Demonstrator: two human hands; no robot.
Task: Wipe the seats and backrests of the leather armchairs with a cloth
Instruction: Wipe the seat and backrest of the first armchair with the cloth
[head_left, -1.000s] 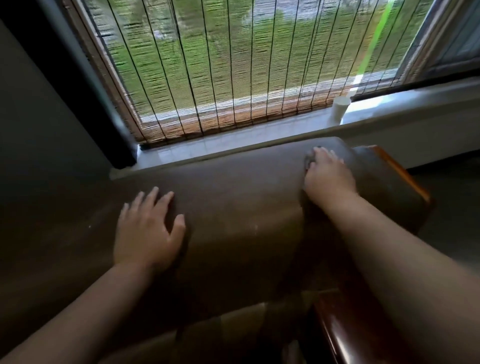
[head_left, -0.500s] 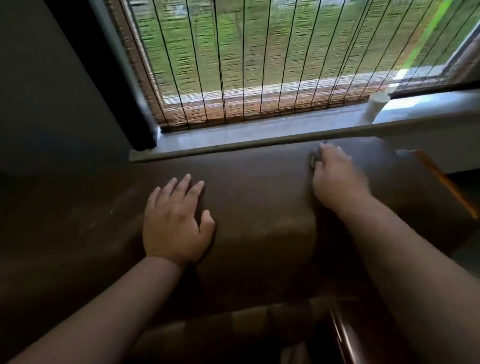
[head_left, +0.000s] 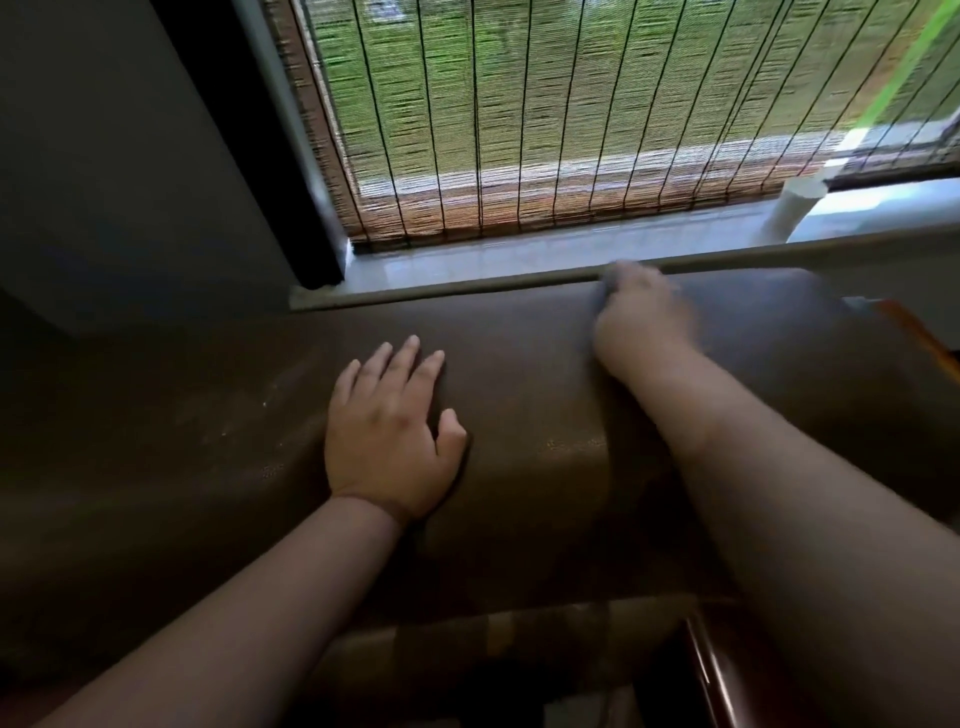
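The dark brown leather backrest (head_left: 545, 374) of an armchair fills the middle of the view, its top edge against the window sill. My left hand (head_left: 389, 431) lies flat on the backrest with fingers spread. My right hand (head_left: 641, 317), blurred by motion, presses down at the top edge of the backrest. A small dark grey bit of cloth (head_left: 605, 285) shows at its fingertips; most of the cloth is hidden under the hand.
A pale window sill (head_left: 493, 260) runs behind the backrest, with a bamboo blind (head_left: 545, 114) above it and a white cylinder (head_left: 795, 208) at the right. A glossy wooden armrest (head_left: 717, 680) shows at the lower right. A dark wall stands at the left.
My right hand has slid left along the top edge of the backrest, toward my left hand. The view has shifted, and my left hand stays flat on the leather.
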